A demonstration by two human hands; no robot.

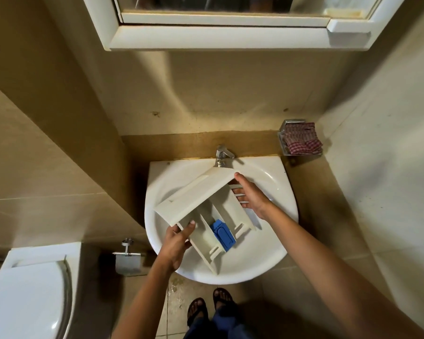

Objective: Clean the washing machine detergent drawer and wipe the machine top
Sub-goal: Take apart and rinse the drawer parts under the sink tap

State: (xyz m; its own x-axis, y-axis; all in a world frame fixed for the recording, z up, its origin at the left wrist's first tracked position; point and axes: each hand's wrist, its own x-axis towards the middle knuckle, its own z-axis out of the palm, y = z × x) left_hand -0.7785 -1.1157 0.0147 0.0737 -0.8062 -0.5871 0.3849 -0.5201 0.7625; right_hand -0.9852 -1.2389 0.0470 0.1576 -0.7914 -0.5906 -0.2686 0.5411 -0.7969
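Hanging tilted over the white sink (267, 253), the detergent drawer (196, 194) with its blue insert (223, 234) was held by both hands: left hand (176, 243) gripped one side wall, right hand (251, 196) clasped the other, near the tap (222, 155).

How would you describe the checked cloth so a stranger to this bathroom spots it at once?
Start at the white ceramic washbasin against the back wall and find its chrome tap. To the right of the tap, a small metal holder is fixed near the corner. The folded red-and-white checked cloth sits in it, the only patterned fabric in view.
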